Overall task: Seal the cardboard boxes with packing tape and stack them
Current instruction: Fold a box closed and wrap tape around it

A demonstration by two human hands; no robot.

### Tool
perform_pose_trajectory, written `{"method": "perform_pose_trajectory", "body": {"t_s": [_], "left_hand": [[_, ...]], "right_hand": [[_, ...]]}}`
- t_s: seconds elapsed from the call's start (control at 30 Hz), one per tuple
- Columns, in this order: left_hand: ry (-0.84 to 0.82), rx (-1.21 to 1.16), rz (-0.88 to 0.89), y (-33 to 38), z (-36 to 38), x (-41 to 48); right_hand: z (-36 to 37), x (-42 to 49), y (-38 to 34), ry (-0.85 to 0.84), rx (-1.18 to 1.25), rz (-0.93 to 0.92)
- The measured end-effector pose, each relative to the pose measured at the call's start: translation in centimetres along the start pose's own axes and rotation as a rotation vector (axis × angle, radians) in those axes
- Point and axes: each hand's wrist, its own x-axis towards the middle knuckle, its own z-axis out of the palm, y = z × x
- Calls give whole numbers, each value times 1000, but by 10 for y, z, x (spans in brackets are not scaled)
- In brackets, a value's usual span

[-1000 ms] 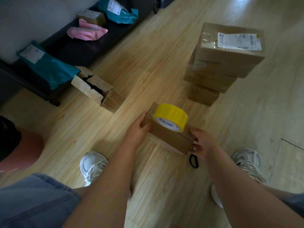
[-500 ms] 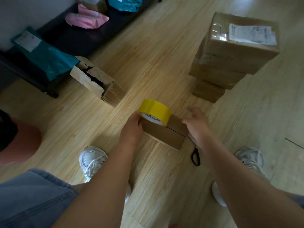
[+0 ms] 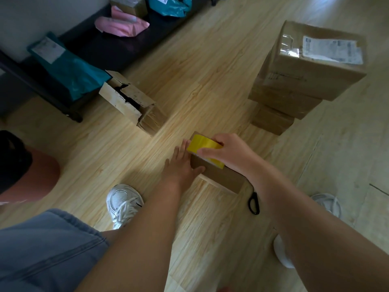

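Observation:
A small brown cardboard box (image 3: 221,178) lies on the wooden floor between my feet. On its left end sits a yellow roll of packing tape (image 3: 203,145), and my right hand (image 3: 229,152) grips the roll from above. My left hand (image 3: 181,165) lies with straight fingers against the box's left end, thumb on its near side. A stack of sealed boxes (image 3: 303,76) stands at the right, the top one bearing a white label. Another box with open flaps (image 3: 134,102) lies to the left.
Black scissors (image 3: 253,204) lie on the floor just right of the small box. A low dark bench (image 3: 101,49) at the back left holds teal and pink mail bags and a small box. My white shoes (image 3: 124,202) flank the work spot.
My right hand left the box's right end, crossed over the box and took hold of the tape roll. My left hand stayed at the box's left end.

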Motion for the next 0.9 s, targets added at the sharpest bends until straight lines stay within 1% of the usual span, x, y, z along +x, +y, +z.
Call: {"method": "perform_pose_trajectory", "body": {"t_s": [0.13, 0.27, 0.33, 0.43, 0.53, 0.73, 0.8, 0.9], "left_hand": [[-31, 93, -68, 8, -6, 0], [-44, 114, -82, 11, -6, 0], [-51, 119, -79, 12, -5, -2], [-54, 121, -92, 12, -5, -5], [-55, 129, -97, 14, -7, -5], [-59, 181, -87, 17, -6, -2], [-67, 186, -91, 17, -5, -2], [-64, 186, -99, 16, -5, -1]], "right_hand": [[-14, -5, 1, 57, -164, 50], [-33, -17, 25, 61, -322, 217], [-36, -22, 35, 58, -292, 260], [-41, -31, 43, 121, -179, 239], [-53, -46, 55, 172, -261, 264], [-43, -57, 88, 180, -443, 400], [-37, -55, 95, 158, -468, 442], [-31, -51, 104, 165, -441, 483]]}}
